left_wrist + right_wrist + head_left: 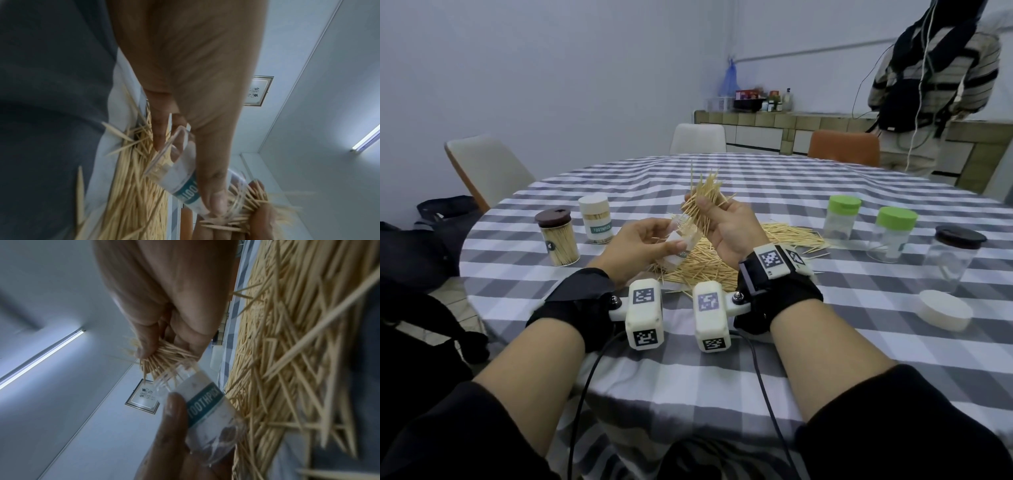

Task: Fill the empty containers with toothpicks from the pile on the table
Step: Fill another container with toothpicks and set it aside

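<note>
toothpicks (703,202) sit bunched in the right hand (726,228), fingers curled round the sheaf, long axis tilted: upper tips fan up and away, lower ends aim down-left at the mouth of the clear container (678,246). that container lies in the left hand (643,240), thumb and fingers wrapped round its labelled wall, tipped so its open mouth faces up-right toward the bundle. in the right wrist view the lower tips are just at the rim, a few seemingly already inside. both hands hover above the pile (709,263) on the checked bench (619,359), right hand higher and a little farther off, palms turned toward each other. my judgement: the next move hinges on lining the sheaf's axis with the container's, since splayed ends could catch the rim and spill. empty lidded containers (840,217) wait well apart on the right.
</note>
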